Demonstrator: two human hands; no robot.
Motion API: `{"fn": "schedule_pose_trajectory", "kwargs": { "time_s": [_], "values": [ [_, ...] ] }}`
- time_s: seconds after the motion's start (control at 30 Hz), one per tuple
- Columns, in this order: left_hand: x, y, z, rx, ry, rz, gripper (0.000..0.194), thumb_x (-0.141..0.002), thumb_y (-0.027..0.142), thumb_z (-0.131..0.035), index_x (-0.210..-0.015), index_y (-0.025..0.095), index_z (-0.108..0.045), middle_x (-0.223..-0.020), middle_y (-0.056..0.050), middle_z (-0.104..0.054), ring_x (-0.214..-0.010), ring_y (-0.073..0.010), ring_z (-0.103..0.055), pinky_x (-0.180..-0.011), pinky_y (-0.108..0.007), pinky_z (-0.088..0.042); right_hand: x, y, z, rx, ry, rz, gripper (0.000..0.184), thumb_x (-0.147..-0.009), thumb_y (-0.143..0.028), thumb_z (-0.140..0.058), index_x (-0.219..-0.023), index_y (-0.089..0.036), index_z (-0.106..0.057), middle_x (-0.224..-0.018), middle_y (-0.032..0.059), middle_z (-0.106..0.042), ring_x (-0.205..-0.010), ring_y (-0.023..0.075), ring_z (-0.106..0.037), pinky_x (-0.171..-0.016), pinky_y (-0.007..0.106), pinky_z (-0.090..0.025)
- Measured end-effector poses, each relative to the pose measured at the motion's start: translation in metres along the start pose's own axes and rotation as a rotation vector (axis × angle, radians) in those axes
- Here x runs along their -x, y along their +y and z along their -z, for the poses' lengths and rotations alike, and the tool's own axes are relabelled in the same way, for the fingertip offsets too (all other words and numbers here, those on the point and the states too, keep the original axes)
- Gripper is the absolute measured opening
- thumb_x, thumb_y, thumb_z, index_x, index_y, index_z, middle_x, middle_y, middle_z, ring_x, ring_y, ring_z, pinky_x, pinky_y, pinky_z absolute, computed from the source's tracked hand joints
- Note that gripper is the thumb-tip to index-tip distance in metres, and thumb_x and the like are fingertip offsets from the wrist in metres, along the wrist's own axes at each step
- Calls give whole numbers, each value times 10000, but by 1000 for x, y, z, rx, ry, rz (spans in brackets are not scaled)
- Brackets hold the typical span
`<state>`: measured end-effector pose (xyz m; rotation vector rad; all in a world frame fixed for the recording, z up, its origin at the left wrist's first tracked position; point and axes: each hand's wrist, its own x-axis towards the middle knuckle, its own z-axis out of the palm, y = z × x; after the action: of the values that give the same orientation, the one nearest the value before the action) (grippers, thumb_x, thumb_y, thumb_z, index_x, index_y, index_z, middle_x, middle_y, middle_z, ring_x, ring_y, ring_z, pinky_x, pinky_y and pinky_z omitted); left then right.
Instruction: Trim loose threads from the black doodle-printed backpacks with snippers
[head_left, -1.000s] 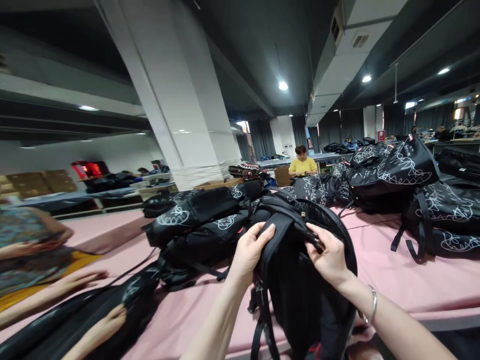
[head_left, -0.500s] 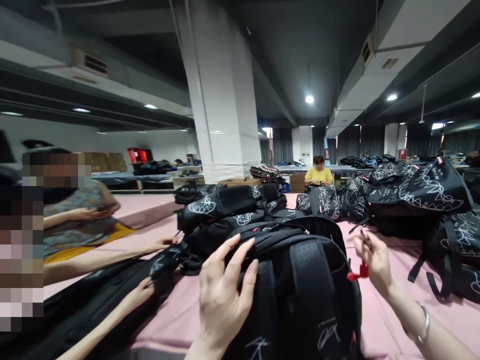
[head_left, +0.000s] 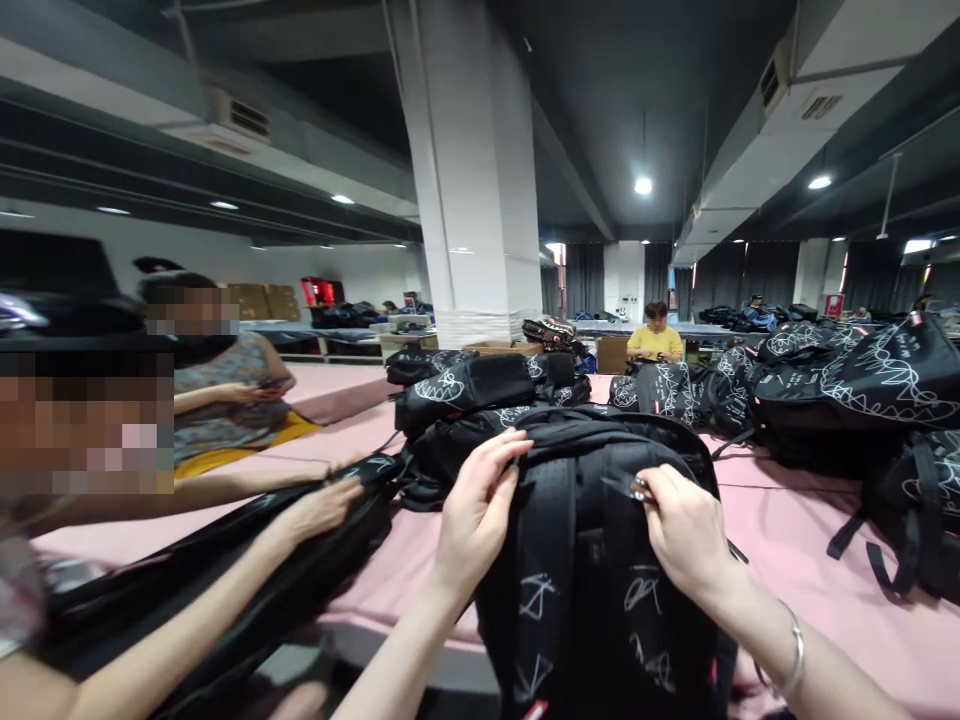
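Observation:
A black backpack (head_left: 592,560) with white scribbled marks stands in front of me, its shoulder straps facing me. At its upper left, my left hand (head_left: 484,500) is closed, with thumb and fingers pinching the bag's fabric near the top of a strap. My right hand (head_left: 686,525), a bangle on its wrist, is closed over the upper part of the right strap (head_left: 626,540). From its fingertips sticks a small shiny metal tool (head_left: 639,488), mostly hidden by the fingers, its tip at the strap.
More black scribbled backpacks (head_left: 465,390) are piled behind, and others (head_left: 847,400) lie to the right on the pink-covered table (head_left: 795,530). At left, a co-worker's hands (head_left: 322,510) handle a long black bag (head_left: 225,580). Other people sit farther back.
My right hand has come in from beside the bag onto its right strap. My left hand has gone from spread fingers to a pinch. The view has swung left.

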<state>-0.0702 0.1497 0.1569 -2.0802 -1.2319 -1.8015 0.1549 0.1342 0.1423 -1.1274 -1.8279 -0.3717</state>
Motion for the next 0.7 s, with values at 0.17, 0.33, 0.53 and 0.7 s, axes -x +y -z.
{"fn": "schedule_pose_trajectory", "kwargs": {
  "time_s": [0.17,0.33,0.53,0.7],
  "values": [
    [1,-32,-17,-25,-59,157,380,-841,337,-415,-1191,226,-510,-1331,-94,-439,-1263,-240,-369,-1069,-483,-261,0,-15,-22,-226,-39,-53,235,-815,-119,-443,-942,-237,-601,-766,44,-670,-683,217,-636,-568,277,-423],
    [18,-43,-19,111,-108,163,484,-856,294,-403,-1334,254,-342,-1398,-78,-376,-1295,-204,-329,-1093,-447,-232,4,-35,-48,-535,-46,-236,193,-893,-224,-397,-853,-210,-586,-700,31,-651,-635,193,-621,-573,267,-431],
    [33,-27,-3,-57,-191,-91,603,-842,220,-428,-1395,265,-193,-1439,-88,-302,-1311,-228,-295,-1070,-461,-275,-6,-38,-46,-899,-211,-368,195,-805,-359,-549,-718,-189,-506,-657,-20,-540,-616,138,-508,-551,224,-375],
    [31,-10,-8,-362,-135,-300,616,-818,181,-468,-1385,262,-244,-1398,-94,-385,-1305,-283,-256,-1025,-514,-289,-11,-36,-33,-1196,-328,-335,347,-760,-427,-575,-624,-201,-351,-559,-71,-311,-479,73,-288,-436,193,-247]
  ]
}}
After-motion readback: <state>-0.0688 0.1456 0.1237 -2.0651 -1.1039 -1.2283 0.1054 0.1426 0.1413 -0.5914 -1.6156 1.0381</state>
